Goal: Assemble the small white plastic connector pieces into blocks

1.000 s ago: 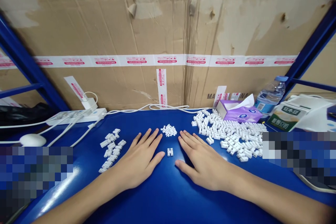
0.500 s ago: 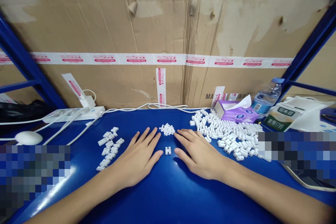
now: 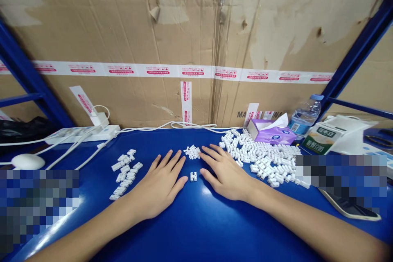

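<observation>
My left hand (image 3: 162, 186) lies flat on the blue table with its fingers spread and holds nothing. My right hand (image 3: 227, 174) rests palm down across from it, fingers apart, also holding nothing. Between the two thumbs sits a small white H-shaped plastic piece (image 3: 193, 177), touched by neither hand. Beyond it, between the fingertips, is a little heap of tiny white pieces (image 3: 192, 152). A group of white plastic blocks (image 3: 126, 175) lies left of my left hand. Past my right hand spreads a large pile of similar white blocks (image 3: 267, 157).
A purple tissue pack (image 3: 273, 134), a plastic bottle (image 3: 305, 116) and a green-and-white carton (image 3: 322, 137) stand behind the large pile. A phone (image 3: 353, 204) lies at right. A power strip (image 3: 82, 134) with white cables runs along the cardboard wall (image 3: 138, 41).
My right hand has shifted slightly away from me and its fingers are spread wider. The left hand stays in place on the table. The view has turned a little to the right.
</observation>
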Demonstrator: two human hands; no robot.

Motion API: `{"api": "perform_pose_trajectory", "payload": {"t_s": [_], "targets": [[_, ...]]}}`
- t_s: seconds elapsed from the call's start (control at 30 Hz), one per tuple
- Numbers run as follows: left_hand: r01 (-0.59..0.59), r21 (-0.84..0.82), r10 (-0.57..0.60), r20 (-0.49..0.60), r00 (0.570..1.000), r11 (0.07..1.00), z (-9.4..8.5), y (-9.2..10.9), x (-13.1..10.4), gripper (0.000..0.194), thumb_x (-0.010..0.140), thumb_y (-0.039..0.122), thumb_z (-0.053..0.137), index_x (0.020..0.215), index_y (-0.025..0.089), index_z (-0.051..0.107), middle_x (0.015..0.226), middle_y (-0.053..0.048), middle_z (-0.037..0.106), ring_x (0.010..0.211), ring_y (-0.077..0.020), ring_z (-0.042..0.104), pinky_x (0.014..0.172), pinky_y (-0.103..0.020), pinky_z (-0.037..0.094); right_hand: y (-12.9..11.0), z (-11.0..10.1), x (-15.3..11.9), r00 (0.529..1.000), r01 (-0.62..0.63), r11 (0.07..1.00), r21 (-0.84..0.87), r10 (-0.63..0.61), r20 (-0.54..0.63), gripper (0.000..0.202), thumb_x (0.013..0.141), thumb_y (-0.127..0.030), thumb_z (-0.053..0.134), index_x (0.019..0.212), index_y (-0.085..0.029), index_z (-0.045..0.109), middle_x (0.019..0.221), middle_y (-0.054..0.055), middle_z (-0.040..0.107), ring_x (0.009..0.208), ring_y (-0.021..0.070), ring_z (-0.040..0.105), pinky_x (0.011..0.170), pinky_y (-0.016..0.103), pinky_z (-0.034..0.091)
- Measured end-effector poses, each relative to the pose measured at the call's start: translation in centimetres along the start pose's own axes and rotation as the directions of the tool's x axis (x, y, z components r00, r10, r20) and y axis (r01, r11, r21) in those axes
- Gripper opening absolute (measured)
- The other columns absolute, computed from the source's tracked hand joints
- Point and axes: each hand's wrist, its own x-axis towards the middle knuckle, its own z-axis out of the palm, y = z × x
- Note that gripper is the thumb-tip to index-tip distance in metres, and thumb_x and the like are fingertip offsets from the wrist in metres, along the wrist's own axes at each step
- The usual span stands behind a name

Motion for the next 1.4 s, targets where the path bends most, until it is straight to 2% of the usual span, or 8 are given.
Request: {"api": "perform_pose_trajectory", "payload": {"t_s": [0.17,0.37,0.67,0.8,0.97,1.17,1.33,1.4], "targets": [[-0.012,-0.020,0.012,-0.035,0.999,1.000,0.3,-0.2,-0.1,0.062,0.105,0.053,0.034,0.155,0.019,0.044,0.163,-0.013,0.037,0.153,-0.0376,0.028,0.120,-0.063,0.025,0.0,0.0,-0.1,0.996,0.028,0.999,0.023,-0.026,-0.081,0.046,0.098,-0.038,0.052,0.138,-0.016,0.061,0.152,0.015,0.052,0.148,0.0357,0.034,0.117,0.059,0.034],[0.005,-0.013,-0.005,0.019,1.000,1.000,-0.5,0.3,0.0,0.063,0.105,0.052,0.033,0.156,0.017,0.043,0.163,-0.014,0.035,0.153,-0.0389,0.026,0.119,-0.065,0.025,0.0,0.0,-0.1,0.989,0.040,0.998,0.039,-0.033,-0.146,0.034,0.095,-0.031,0.057,0.124,-0.018,0.069,0.141,0.012,0.062,0.141,0.0317,0.043,0.113,0.055,0.038],[-0.005,-0.001,0.005,-0.015,1.000,1.000,-0.3,0.2,0.0,0.062,0.105,0.053,0.032,0.154,0.018,0.046,0.162,-0.014,0.038,0.151,-0.0391,0.030,0.119,-0.064,0.027,-0.2,-0.1,-0.1,0.982,0.063,0.997,0.041,-0.055,-0.179,0.033,0.095,-0.030,0.058,0.123,-0.021,0.070,0.138,0.011,0.064,0.138,0.0324,0.045,0.112,0.057,0.036],[-0.001,0.000,0.001,-0.008,1.000,1.000,-0.4,0.3,0.0,0.062,0.105,0.053,0.032,0.154,0.018,0.046,0.161,-0.014,0.038,0.151,-0.0393,0.030,0.118,-0.064,0.028,-0.2,-0.1,-0.2,0.979,0.092,0.995,0.027,-0.086,-0.185,0.025,0.095,-0.027,0.060,0.116,-0.023,0.074,0.137,0.010,0.064,0.137,0.0323,0.045,0.111,0.058,0.034],[0.014,0.001,-0.014,0.007,1.000,1.000,-0.9,0.5,0.0,0.059,0.104,0.050,0.036,0.153,0.019,0.047,0.161,-0.013,0.040,0.151,-0.0389,0.032,0.119,-0.064,0.027,-0.4,-0.3,-0.2,0.973,0.167,0.985,0.051,-0.156,-0.170,0.014,0.098,-0.021,0.059,0.098,-0.023,0.073,0.120,0.006,0.073,0.115,0.0263,0.058,0.101,0.051,0.037],[-0.022,-0.126,0.010,-0.097,0.995,0.992,-1.8,1.6,-0.3,0.040,0.098,0.032,0.051,0.135,0.023,0.064,0.147,-0.011,0.058,0.136,-0.0340,0.051,0.111,-0.057,0.041,-0.5,-0.5,-0.4,0.976,0.183,0.971,0.151,-0.162,-0.145,0.014,0.095,-0.014,0.058,0.098,-0.021,0.070,0.096,0.004,0.075,0.094,0.0215,0.060,0.086,0.041,0.041],[-0.055,-0.208,0.023,-0.152,0.988,0.977,-1.8,2.2,-0.3,0.029,0.095,0.029,0.058,0.121,0.025,0.070,0.136,-0.008,0.064,0.125,-0.0313,0.057,0.105,-0.054,0.044,-0.6,-0.2,-0.5,0.963,0.227,0.936,0.267,-0.175,-0.204,0.025,0.093,-0.009,0.055,0.110,-0.020,0.071,0.098,0.005,0.073,0.094,0.0209,0.061,0.085,0.038,0.048],[-0.053,-0.230,0.017,-0.156,0.988,0.972,-1.6,2.2,-0.2,0.025,0.095,0.029,0.059,0.117,0.027,0.072,0.131,-0.006,0.066,0.122,-0.0300,0.058,0.104,-0.053,0.043,-0.6,0.1,-0.5,0.955,0.252,0.904,0.345,-0.175,-0.239,0.027,0.093,-0.008,0.055,0.108,-0.021,0.073,0.096,0.005,0.072,0.091,0.0201,0.063,0.083,0.035,0.051]]}}
